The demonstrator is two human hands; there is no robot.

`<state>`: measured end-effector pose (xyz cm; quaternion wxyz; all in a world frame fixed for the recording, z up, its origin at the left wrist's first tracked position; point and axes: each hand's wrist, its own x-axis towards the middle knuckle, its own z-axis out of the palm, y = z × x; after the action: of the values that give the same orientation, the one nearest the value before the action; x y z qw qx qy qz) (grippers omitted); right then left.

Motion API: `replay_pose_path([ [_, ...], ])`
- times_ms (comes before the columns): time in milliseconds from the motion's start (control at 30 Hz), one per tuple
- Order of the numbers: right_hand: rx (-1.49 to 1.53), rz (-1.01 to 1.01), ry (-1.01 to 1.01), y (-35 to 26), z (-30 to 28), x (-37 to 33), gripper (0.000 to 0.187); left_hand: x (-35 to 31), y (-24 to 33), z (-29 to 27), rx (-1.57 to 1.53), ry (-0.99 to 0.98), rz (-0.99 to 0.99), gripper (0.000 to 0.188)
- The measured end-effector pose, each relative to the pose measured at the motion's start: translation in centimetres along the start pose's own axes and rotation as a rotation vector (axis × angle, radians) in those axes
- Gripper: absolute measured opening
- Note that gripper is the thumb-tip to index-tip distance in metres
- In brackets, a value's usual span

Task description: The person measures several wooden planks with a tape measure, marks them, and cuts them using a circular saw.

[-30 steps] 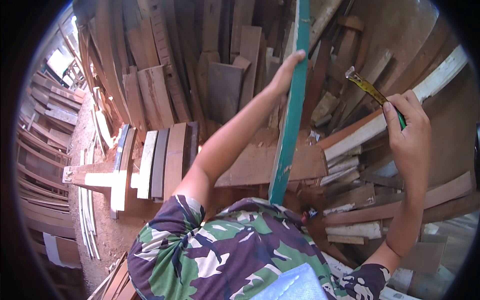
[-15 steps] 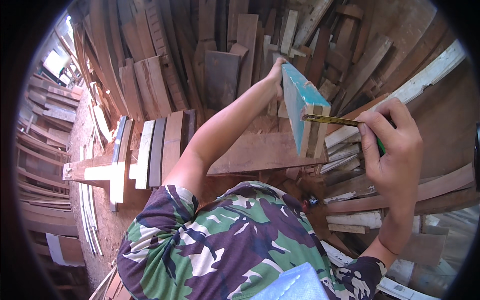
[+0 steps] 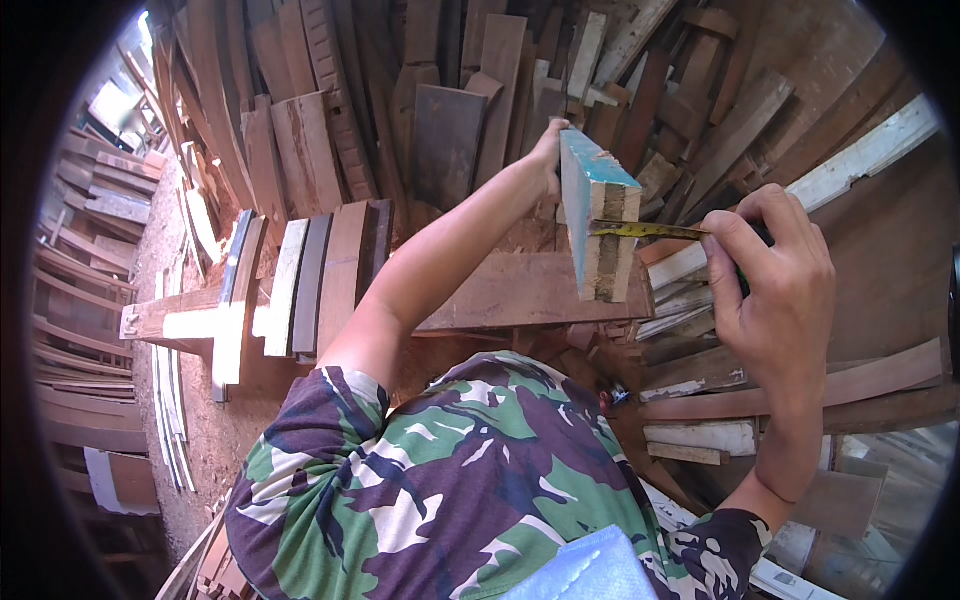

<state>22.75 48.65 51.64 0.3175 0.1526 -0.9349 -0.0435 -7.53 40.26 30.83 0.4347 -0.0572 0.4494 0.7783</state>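
Observation:
My left hand [image 3: 548, 160] reaches forward and grips the far end of a thick wooden board [image 3: 577, 200] with worn turquoise paint. The board stands on edge, its bare sawn end turned toward me. My right hand [image 3: 775, 270] is closed around a tape measure [image 3: 742, 280], whose case is mostly hidden by the fingers; a bit of green shows. From the thumb, the yellow blade [image 3: 650, 230] runs left across the board's end, its tip at the left face. The left fingertips are hidden behind the board.
Below the board lies a wide brown plank [image 3: 500, 295] on a low support. Many upright timber offcuts [image 3: 445, 140] lean at the back. Several short slats [image 3: 315, 285] rest across a beam at left. Curved and white-painted pieces [image 3: 865, 150] lie at right.
The board's end has turned to face me more squarely and moved slightly left. My right hand and the tape have shifted slightly left with it.

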Motion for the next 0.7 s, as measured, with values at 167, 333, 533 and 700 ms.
replay_pose_path([
  [167, -0.057, -0.016, -0.015, 0.0, -0.5, -0.6, 0.015, -1.1, -0.3, 0.5, -0.056, -0.044, -0.024, 0.081],
  [333, -0.1, -0.021, -0.014, -0.2, -0.7, -1.0, 0.017, -1.2, -0.7, 0.0, -0.012, -0.04, 0.035, 0.083],
  [533, -0.093, -0.022, -0.008, -0.1, -0.7, -1.3, 0.017, -1.6, -1.2, 0.1, 0.018, -0.046, -0.003, 0.083],
  [700, -0.082, -0.025, 0.005, -0.2, -0.6, -1.3, 0.016, -0.8, -1.3, -0.4, 0.081, -0.025, 0.015, 0.083],
])
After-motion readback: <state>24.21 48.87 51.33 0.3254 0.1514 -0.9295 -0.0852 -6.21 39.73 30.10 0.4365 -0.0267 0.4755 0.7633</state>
